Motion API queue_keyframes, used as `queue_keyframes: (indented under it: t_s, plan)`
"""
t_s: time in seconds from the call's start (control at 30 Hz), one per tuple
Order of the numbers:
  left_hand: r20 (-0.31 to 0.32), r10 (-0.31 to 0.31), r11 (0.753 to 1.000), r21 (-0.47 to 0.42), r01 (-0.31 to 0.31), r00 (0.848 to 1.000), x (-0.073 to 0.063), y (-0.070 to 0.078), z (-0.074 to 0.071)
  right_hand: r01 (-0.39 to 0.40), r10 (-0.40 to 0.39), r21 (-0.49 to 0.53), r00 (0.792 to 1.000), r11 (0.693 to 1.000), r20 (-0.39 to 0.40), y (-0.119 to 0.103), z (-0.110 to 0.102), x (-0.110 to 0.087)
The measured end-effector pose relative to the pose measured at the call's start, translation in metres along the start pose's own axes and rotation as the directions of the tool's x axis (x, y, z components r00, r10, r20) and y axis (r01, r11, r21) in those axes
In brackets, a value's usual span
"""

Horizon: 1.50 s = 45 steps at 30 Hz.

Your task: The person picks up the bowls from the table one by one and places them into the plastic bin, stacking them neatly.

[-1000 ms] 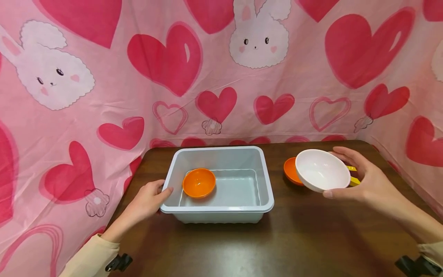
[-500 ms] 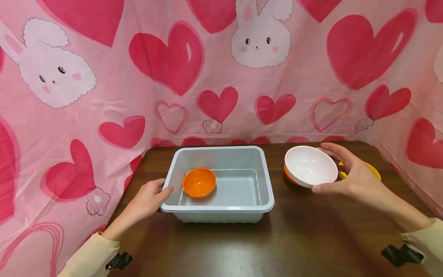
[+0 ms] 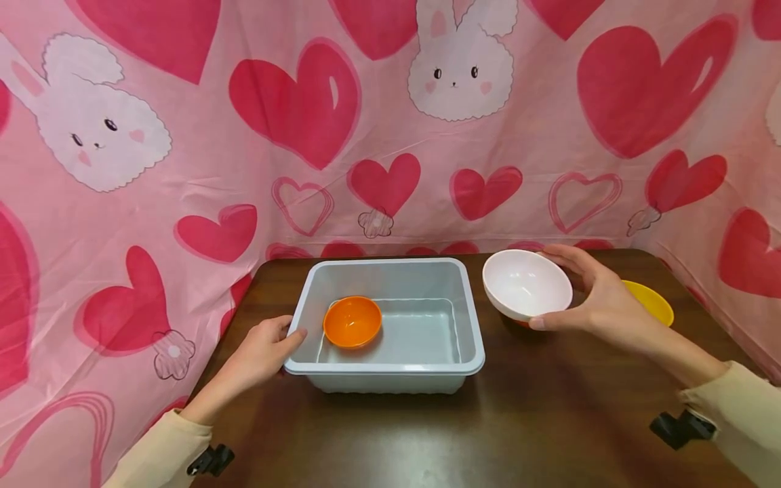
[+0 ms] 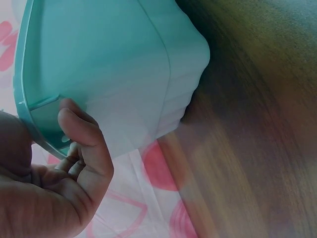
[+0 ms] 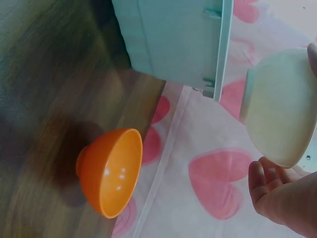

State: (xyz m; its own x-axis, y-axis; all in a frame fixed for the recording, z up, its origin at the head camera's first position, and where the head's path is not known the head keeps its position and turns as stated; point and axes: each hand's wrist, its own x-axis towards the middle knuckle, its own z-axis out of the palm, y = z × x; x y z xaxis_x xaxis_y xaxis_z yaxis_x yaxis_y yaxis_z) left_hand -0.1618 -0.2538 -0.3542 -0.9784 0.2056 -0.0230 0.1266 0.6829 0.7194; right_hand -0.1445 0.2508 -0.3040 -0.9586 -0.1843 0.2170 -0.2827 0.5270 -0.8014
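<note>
The right hand (image 3: 588,298) grips the white bowl (image 3: 527,281) at its right side, holding it raised above the surface (image 3: 342,440) and just right of the tub (image 3: 390,368), while the left hand (image 3: 268,346) clasps the tub's left rim. The step in hand looks like a transfer of the white bowl into the tub, where an orange bowl (image 3: 352,322) sits at left. The next move likely calls for passing leftward over the right rim and lowering beside it, with another orange bowl (image 5: 111,171) and the yellow bowl (image 3: 651,305) remaining outside.
</note>
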Motion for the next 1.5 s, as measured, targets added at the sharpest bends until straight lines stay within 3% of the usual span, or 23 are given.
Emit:
queue_keyframes:
  t_s: [0.53,0.97,1.5]
  plan:
    - [0.011,-0.015,1.000,0.001,0.015,1.000,-0.001,0.002,0.000,-0.044,0.043,0.008,0.994,0.999,0.101,-0.021,0.016,0.032]
    - [-0.003,-0.004,1.000,0.003,0.004,1.000,0.000,0.000,0.001,0.014,-0.019,0.041,0.991,0.999,0.132,-0.033,0.037,0.048]
    - [-0.005,0.002,1.000,0.016,-0.001,1.000,0.001,0.002,0.000,0.016,-0.029,0.069,0.980,0.997,0.195,-0.050,0.055,0.063]
